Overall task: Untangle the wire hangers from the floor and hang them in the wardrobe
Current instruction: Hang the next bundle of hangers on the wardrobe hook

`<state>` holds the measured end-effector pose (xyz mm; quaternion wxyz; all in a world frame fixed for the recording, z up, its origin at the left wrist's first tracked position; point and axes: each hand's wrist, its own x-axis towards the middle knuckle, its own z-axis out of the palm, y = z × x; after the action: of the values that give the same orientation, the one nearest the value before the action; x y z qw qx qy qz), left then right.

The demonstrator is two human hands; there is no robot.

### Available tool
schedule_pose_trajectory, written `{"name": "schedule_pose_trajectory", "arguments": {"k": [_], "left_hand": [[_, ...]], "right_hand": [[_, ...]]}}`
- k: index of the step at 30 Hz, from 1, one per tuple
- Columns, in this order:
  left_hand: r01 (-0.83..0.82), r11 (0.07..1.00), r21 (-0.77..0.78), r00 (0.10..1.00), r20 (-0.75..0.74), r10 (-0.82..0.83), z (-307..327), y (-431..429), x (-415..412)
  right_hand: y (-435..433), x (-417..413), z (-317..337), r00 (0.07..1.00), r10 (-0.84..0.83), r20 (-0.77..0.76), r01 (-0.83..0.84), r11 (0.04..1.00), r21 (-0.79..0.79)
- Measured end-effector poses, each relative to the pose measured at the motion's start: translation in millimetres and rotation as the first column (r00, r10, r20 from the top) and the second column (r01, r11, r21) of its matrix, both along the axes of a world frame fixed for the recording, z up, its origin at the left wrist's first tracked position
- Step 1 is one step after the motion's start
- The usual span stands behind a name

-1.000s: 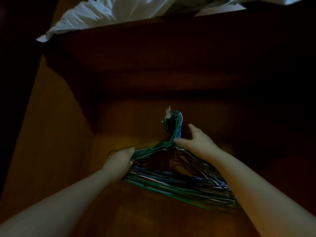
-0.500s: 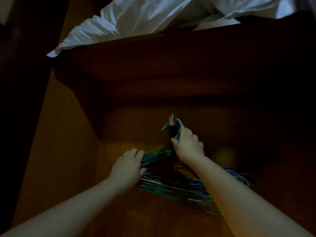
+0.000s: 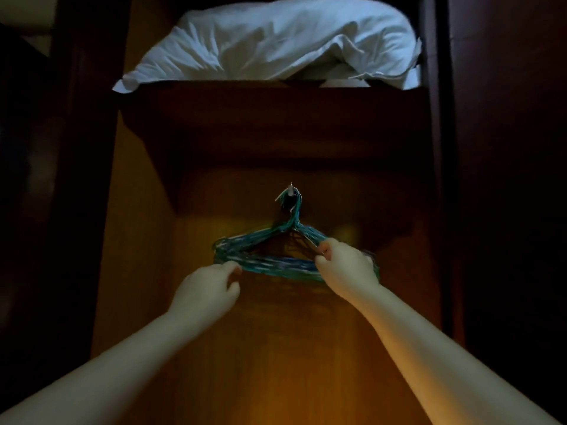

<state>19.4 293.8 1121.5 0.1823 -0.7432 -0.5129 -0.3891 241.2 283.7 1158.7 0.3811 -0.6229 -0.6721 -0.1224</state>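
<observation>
I see the bunch of green, blue and white wire hangers (image 3: 276, 266) hanging on a small metal hook (image 3: 290, 191) at centre frame, inside the brown wooden wardrobe (image 3: 276, 348). My right hand (image 3: 346, 265) has its grip closed round the bunch's right shoulder. My left hand (image 3: 208, 289), fingers curled, meets the bottom bars; I cannot tell whether its grip holds them.

Nothing legible in the dim light: no text, label, brand, number or sign on the wire hangers (image 3: 276, 266), on the wood panels of the wardrobe (image 3: 138, 240) around the hangers, or on the white bedding (image 3: 276, 41) above them.
</observation>
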Motion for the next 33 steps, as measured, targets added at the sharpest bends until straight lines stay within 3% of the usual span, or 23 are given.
{"name": "schedule_pose_trajectory", "arguments": {"k": [10, 14, 20, 26, 33], "left_hand": [[0.19, 0.971, -0.148, 0.978, 0.112, -0.175, -81, -136, 0], [0.204, 0.956, -0.213, 0.971, 0.166, -0.17, -108, -164, 13], [0.179, 0.934, -0.308, 0.972, 0.202, -0.12, -175, -180, 57], [0.166, 0.885, -0.435, 0.98, 0.175, -0.098, -303, -195, 141], [0.206, 0.828, -0.521, 0.978, 0.137, -0.157, -525, -208, 204]], "right_hand": [[-141, -37, -94, 0.982, 0.153, -0.112, -0.173, 0.966, -0.194], [-169, -28, -125, 0.97, 0.156, -0.187, -0.2, 0.948, -0.247], [-193, 23, -196, 0.982, 0.073, -0.177, -0.129, 0.934, -0.333], [-220, 93, -341, 0.969, -0.09, -0.229, -0.024, 0.892, -0.451], [-263, 146, -586, 0.928, -0.249, -0.277, 0.039, 0.805, -0.592]]}}
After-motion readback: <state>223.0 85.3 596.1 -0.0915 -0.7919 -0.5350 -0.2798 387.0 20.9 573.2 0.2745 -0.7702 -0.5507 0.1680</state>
